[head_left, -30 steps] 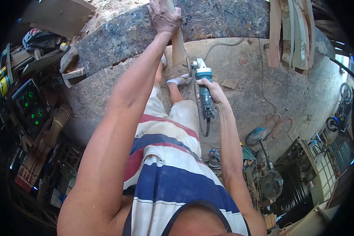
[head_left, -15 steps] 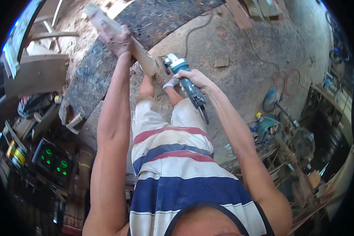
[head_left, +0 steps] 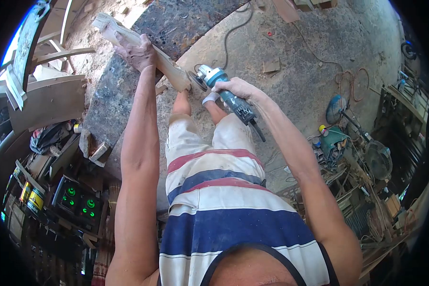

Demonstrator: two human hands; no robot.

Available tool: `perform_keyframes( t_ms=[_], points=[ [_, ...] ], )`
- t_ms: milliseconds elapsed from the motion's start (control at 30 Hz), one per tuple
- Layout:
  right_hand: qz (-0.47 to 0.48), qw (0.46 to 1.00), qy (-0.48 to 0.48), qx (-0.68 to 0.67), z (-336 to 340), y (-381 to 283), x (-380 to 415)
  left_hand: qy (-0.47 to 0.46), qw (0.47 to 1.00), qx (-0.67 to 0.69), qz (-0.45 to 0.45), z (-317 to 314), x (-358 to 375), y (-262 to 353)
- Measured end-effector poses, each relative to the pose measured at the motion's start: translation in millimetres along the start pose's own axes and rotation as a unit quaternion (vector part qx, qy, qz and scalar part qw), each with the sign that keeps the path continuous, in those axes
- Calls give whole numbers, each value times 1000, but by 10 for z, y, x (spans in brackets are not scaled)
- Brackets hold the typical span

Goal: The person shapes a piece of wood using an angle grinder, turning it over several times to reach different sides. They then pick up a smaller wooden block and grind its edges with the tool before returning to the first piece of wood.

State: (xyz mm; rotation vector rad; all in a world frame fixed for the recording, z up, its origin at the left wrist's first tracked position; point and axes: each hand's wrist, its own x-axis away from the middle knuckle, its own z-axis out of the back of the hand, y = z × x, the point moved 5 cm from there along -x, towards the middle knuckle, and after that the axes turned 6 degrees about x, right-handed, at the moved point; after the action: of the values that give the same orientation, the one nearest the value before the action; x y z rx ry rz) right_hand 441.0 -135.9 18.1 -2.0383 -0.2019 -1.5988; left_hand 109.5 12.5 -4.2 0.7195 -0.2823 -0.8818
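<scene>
Two bare hands work one long piece of pale wood, which slants from upper left down to lower right above a dusty concrete floor. The left hand, arm stretched straight out, is wrapped tight around the wood near its upper half, fingers closed over it. The lower end of the wood meets the disc of a teal angle grinder; the disc touches that end or sits just beside it, which of the two cannot be told. The right hand is clamped around the grinder's body, just behind the head, and the dark rear of the tool sticks out past the wrist toward the person's leg. A cord trails away across the floor. Below the tool, the person's legs in pale dusty shorts and a white-socked foot show. Behind the wood lies a broad dark slab with a rough speckled surface. To the left, a box with green glowing lights sits among clutter. To the right, a fan and a green machine stand near coiled wire
</scene>
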Motion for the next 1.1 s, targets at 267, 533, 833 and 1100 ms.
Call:
perform_keyframes(
  t_ms=[267, 533, 833, 1100],
  points=[
    [-26, 999, -7, 24, -78, -66, 147, 16, 1000, -6, -15, -36, 9, -112],
    [-17, 998, -29, -51, -171, 47, 39, 43, 999, -18, -16, -3, 20, -56],
    [-35, 999, -14, -7, -39, 71, 165, 42, 999, 23, -16, 74, 47, 38],
    [-21, 1000, -7, 9, -97, -4, 205, 56, 998, 32, -26, 52, 61, -20]
  ],
)
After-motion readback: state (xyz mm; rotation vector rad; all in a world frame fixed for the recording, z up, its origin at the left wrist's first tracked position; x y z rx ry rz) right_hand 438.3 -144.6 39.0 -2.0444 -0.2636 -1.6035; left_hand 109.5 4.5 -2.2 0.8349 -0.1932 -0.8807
